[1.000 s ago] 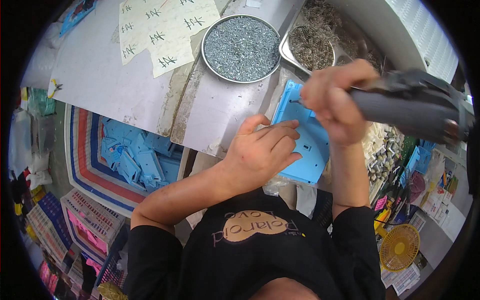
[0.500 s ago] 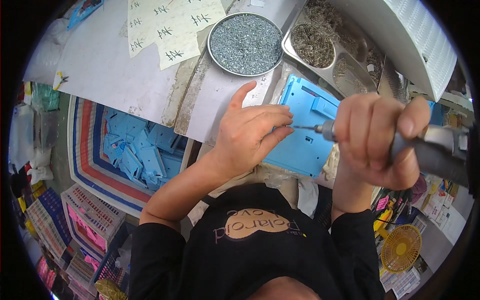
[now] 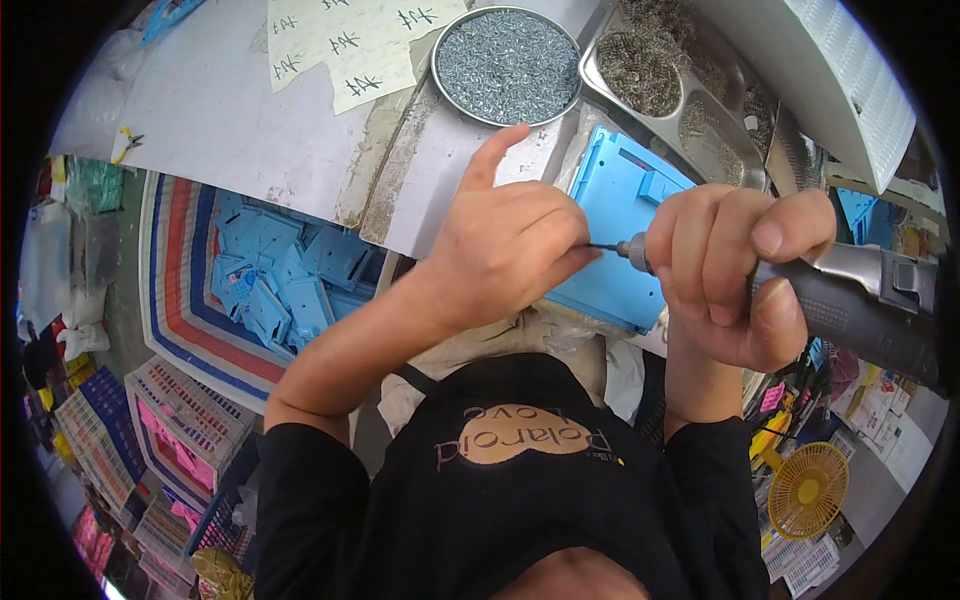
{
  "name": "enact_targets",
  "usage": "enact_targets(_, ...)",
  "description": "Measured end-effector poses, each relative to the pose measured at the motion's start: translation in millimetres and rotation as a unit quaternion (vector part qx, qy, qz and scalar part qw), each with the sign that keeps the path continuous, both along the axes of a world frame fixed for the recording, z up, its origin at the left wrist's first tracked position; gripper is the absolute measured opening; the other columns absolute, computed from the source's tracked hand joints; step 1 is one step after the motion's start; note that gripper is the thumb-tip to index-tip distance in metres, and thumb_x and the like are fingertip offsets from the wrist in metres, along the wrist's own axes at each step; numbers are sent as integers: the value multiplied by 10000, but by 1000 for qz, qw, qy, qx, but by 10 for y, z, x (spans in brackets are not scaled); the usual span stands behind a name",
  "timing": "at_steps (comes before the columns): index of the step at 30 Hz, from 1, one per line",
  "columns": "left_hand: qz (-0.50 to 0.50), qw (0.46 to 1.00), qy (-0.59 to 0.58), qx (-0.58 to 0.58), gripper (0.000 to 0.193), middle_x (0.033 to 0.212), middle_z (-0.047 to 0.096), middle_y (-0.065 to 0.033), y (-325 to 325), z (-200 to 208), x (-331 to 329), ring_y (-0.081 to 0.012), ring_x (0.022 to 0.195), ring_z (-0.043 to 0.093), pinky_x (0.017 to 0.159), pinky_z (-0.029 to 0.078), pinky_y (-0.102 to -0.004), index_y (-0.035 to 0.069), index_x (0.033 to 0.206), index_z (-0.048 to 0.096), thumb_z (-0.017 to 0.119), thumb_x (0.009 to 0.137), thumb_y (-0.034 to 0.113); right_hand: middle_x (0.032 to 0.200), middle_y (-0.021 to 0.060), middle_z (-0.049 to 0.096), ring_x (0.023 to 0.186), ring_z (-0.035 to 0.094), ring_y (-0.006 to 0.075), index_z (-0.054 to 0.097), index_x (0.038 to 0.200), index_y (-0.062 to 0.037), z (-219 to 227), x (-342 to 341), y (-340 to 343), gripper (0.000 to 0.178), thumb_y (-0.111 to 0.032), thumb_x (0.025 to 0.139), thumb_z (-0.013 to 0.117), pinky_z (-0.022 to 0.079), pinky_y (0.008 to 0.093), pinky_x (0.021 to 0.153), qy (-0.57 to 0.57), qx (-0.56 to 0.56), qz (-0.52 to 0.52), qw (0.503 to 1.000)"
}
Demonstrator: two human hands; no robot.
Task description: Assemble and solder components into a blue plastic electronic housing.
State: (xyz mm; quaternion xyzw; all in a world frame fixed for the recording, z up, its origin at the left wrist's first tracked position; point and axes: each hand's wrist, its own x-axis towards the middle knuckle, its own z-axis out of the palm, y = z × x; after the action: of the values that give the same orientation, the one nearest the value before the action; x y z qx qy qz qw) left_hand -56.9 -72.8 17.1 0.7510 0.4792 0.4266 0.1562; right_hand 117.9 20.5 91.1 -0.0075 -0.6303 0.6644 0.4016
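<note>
My right hand (image 3: 740, 270) is wrapped round a dark power screwdriver (image 3: 850, 300) whose thin bit points left. At the tip of that bit, the thumb and fingers of my left hand (image 3: 515, 240) are pinched together. Whatever is between those fingertips, perhaps a tiny part, is hidden. Beneath both hands lies a light blue plastic panel (image 3: 610, 280) with a raised block and small holes. A round metal dish (image 3: 437, 75) full of small silvery screws stands just beyond my left hand.
A metal compartment tray (image 3: 590, 75) of small springs sits at the back right, near a white ridged panel (image 3: 810, 80). Blue plastic parts (image 3: 275, 265) fill a striped-lined bin at left. Yellow-handled pliers (image 3: 128, 145) and a marked paper sheet (image 3: 350, 50) lie on the table.
My view has shifted slightly, so the dish and panel sit higher. The screwdriver has tilted a little, and its bit tip stays at my left fingertips.
</note>
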Motion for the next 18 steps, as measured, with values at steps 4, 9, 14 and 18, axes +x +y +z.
enact_targets(4, 31, 999, -24, 34, 174, 998, 731, -7, 607, -108, -594, -233, 1008, 675, 1076, 373, -529, 114, 892, 713, 822, 782, 194, 604, -29, 484, 495, 459, 106, 510, 1143, -65, -74, -14, -153, 231, -204, 979, 595, 423, 311, 541, -27, -37, -50, 998)
enact_targets(9, 220, 930, 278, -94, 245, 1079, 661, -100, 795, -149, -611, -268, 1171, 549, 1068, 353, -605, 139, 999, 782, 721, 850, 323, 603, -5, 484, 503, 459, 110, 498, 1071, -59, -160, -78, -259, 223, -194, 959, 637, 425, 314, 541, -99, -46, -81, 991)
enact_targets(14, 273, 922, 273, -19, 208, 967, 688, -61, 910, -357, -633, -265, 1053, 609, 998, 404, -550, 100, 844, 743, 721, 850, 307, 618, 31, 510, 519, 465, 121, 482, 1002, -63, -250, -87, -257, 199, -139, 946, 657, 429, 314, 545, -178, 14, -67, 982)
enact_targets(18, 260, 917, 302, 27, 242, 852, 665, -95, 959, -402, -648, -268, 965, 621, 1007, 403, -538, 71, 804, 735, 650, 895, 279, 633, 43, 526, 534, 483, 133, 479, 978, -63, -246, -93, -269, 177, -86, 936, 649, 444, 324, 547, -237, 113, -56, 963)
